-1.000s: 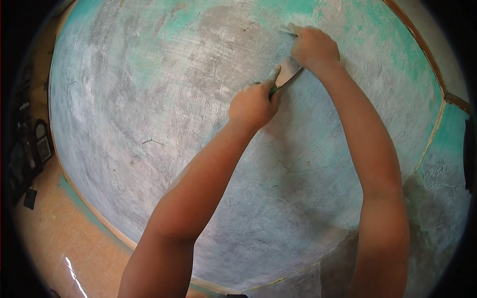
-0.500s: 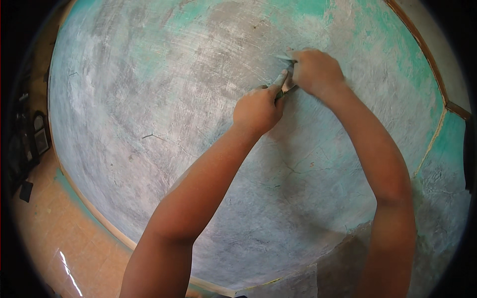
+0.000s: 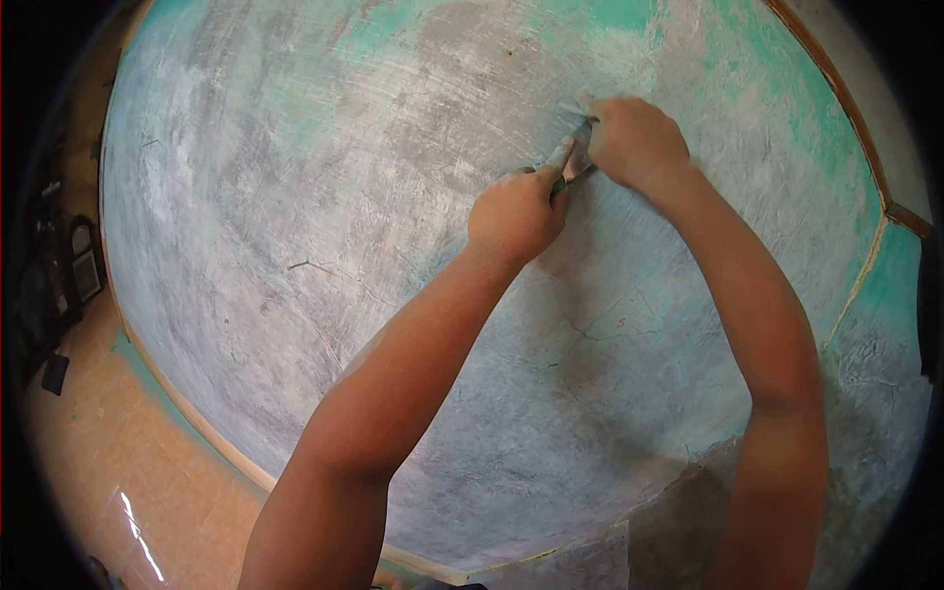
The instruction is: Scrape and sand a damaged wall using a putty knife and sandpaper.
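Observation:
My left hand [image 3: 516,208] is closed around a putty knife [image 3: 580,154], its thumb stretched along the tool. The knife's metal blade points up and right toward my other hand, and a bit of green shows by the grip. Close beside that blade, my right hand [image 3: 639,143] is closed with its knuckles up. A thin, pale, flat blade-like tool [image 3: 570,108] sticks out to the left of its fingers, against the wall; the handle is hidden in the hand. Both hands are over a wall [image 3: 393,147] with smeared grey-white coating and patches of green paint.
Thin cracks [image 3: 587,337] run through the wall below my hands. Wooden trim [image 3: 836,88] edges it at the upper right, and a pale border strip [image 3: 211,442] runs along the lower left. Beyond lies an orange tiled floor [image 3: 108,452], with dark framed objects [image 3: 84,261] at the far left.
My right hand has shifted slightly right, showing more of the putty knife's blade. My left hand keeps its hold, and the whole view has shifted a little.

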The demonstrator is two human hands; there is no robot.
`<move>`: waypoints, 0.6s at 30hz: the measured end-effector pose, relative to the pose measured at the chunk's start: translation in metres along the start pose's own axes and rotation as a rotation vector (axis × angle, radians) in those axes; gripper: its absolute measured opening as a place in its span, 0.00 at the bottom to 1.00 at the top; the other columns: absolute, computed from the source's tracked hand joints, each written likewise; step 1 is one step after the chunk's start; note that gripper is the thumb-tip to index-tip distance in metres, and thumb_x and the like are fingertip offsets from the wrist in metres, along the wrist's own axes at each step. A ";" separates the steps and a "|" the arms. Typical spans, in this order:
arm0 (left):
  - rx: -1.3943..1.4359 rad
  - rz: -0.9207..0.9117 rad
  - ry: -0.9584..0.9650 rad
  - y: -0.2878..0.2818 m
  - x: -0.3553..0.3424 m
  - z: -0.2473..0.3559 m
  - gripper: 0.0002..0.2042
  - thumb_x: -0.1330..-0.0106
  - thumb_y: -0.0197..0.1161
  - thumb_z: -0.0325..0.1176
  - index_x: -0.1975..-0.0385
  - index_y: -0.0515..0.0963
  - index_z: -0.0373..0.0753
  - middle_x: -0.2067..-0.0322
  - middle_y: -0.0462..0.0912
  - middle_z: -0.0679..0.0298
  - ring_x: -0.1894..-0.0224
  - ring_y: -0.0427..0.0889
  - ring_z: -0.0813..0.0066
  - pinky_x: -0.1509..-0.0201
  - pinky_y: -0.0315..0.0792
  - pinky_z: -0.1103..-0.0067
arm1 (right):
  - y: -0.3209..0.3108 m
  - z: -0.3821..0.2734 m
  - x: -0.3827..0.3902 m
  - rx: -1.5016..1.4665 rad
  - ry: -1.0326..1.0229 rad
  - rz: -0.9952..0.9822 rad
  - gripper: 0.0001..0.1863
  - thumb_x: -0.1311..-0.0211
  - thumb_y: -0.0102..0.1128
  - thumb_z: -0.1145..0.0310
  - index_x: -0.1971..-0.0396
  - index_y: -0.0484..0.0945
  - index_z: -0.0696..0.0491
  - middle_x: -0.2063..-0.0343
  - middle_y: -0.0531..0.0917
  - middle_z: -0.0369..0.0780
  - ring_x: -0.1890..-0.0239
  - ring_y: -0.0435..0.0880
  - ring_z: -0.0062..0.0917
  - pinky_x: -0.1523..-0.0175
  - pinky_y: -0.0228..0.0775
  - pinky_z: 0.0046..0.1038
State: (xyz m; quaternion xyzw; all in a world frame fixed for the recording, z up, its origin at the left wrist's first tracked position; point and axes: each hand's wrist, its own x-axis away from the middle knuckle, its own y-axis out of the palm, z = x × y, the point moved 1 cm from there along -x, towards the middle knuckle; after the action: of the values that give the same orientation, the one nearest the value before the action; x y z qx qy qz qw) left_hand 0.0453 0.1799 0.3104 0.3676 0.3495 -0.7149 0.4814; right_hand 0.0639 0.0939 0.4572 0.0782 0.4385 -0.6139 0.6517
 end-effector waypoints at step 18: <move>-0.039 -0.050 -0.003 -0.004 0.002 -0.002 0.27 0.35 0.56 0.44 0.34 0.64 0.63 0.68 0.82 0.52 0.64 0.83 0.52 0.61 0.77 0.61 | -0.011 -0.002 -0.001 0.036 -0.065 -0.088 0.13 0.45 0.60 0.64 0.61 0.82 0.53 0.58 0.84 0.46 0.53 0.83 0.40 0.50 0.76 0.39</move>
State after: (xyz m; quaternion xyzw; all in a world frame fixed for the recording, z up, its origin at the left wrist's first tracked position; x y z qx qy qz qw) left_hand 0.0410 0.1817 0.3087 0.3482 0.3715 -0.7203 0.4711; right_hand 0.0535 0.0931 0.4616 0.0506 0.4089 -0.6521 0.6364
